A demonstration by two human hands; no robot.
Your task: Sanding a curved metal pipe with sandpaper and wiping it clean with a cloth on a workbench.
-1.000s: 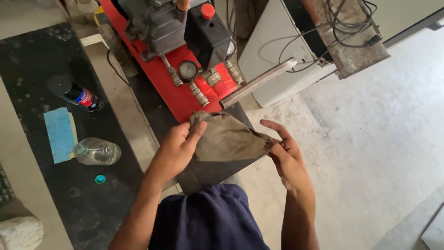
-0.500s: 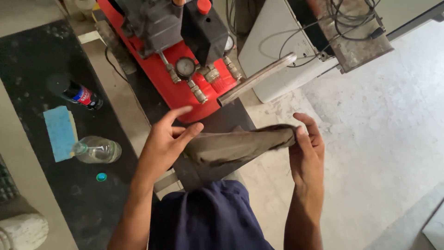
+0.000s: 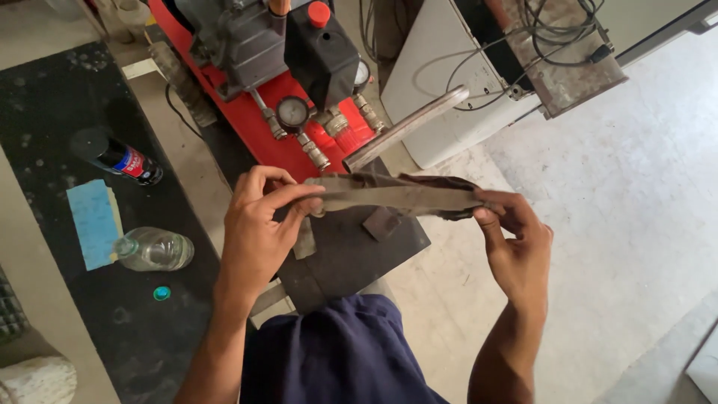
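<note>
- Head view, looking down at 2 bare hands holding a grey-brown folded cloth (image 3: pixel 400 196) in mid-air above a dark floor plate (image 3: pixel 359 251).
- Cloth's long axis runs approx. left-right, nearly level; 1 end at each hand.
- Left hand (image 3: pixel 258 224): thumb & forefinger pinched shut on cloth's left end, other fingers curled loose.
- Right hand (image 3: pixel 516 243): fingertips closed on cloth's right end, palm facing in.
- Behind cloth: red air compressor (image 3: pixel 288 82) w/ round gauge (image 3: pixel 292 114) & grey metal pipe (image 3: pixel 407 127).
- Left, on dark mat (image 3: pixel 60 120): clear plastic bottle (image 3: pixel 153 249) lying down, blue sponge (image 3: pixel 93 222), dark bottle (image 3: pixel 120 157).
</note>
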